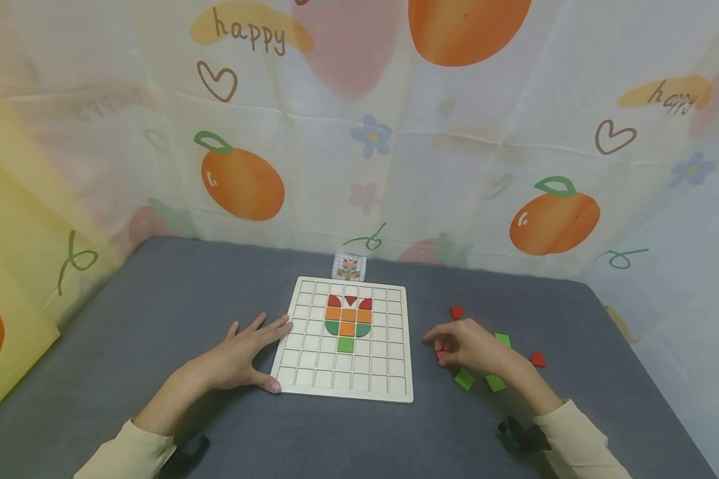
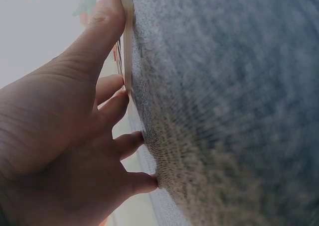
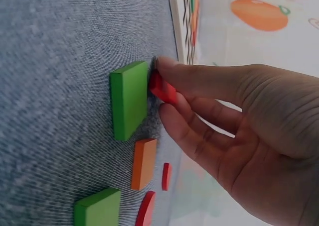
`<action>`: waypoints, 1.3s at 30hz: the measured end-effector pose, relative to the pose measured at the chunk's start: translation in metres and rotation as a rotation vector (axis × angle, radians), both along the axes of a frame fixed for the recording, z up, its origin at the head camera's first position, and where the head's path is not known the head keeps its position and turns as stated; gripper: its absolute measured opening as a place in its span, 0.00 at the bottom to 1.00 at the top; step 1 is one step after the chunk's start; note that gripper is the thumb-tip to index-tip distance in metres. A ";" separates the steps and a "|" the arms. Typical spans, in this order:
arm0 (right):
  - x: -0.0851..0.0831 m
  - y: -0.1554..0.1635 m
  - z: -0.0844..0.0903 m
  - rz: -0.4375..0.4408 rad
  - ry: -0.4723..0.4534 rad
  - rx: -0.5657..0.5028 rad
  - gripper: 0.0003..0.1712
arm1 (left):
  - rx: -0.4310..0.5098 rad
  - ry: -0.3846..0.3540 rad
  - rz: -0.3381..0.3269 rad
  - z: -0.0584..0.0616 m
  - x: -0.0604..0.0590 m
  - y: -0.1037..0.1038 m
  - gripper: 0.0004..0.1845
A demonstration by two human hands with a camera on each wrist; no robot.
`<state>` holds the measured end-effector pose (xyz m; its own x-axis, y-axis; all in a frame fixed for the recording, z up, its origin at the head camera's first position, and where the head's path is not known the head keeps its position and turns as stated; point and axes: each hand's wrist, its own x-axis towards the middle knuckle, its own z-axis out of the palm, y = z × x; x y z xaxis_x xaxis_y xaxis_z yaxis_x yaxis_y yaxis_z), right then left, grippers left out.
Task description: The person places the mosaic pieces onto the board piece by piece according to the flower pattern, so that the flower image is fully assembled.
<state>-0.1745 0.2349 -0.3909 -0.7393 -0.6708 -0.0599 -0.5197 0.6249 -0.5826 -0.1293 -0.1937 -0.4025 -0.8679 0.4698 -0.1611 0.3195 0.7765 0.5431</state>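
While the left hand [image 1: 234, 359] lies flat, fingers straight, thumb against the board's [image 1: 359, 392] near-left edge, the right hand [image 1: 470, 346] pinches a red piece [image 3: 162, 89] on the grey table [image 1: 156, 299], among loose green tiles [image 1: 464, 379]. Farther back, a small card [image 1: 349, 267] stands behind the board.
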 end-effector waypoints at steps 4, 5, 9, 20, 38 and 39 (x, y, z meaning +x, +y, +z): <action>-0.002 -0.001 0.003 -0.004 0.015 0.019 0.20 | -0.002 -0.003 0.000 0.000 0.000 0.000 0.60; -0.002 -0.001 0.004 -0.002 0.014 0.019 0.20 | -0.003 -0.003 0.001 0.000 0.000 0.000 0.60; -0.003 -0.002 0.007 0.001 0.014 0.026 0.19 | -0.003 -0.001 -0.002 -0.001 0.000 0.000 0.60; -0.007 -0.011 0.009 -0.020 0.098 -0.005 0.19 | -0.002 0.004 0.000 -0.001 0.000 0.000 0.60; -0.007 -0.043 0.012 -0.027 0.112 -0.135 0.17 | -0.004 0.000 0.005 -0.001 0.000 0.000 0.60; -0.008 -0.045 0.012 -0.026 0.105 -0.141 0.17 | -0.003 0.001 0.004 0.000 0.000 0.000 0.60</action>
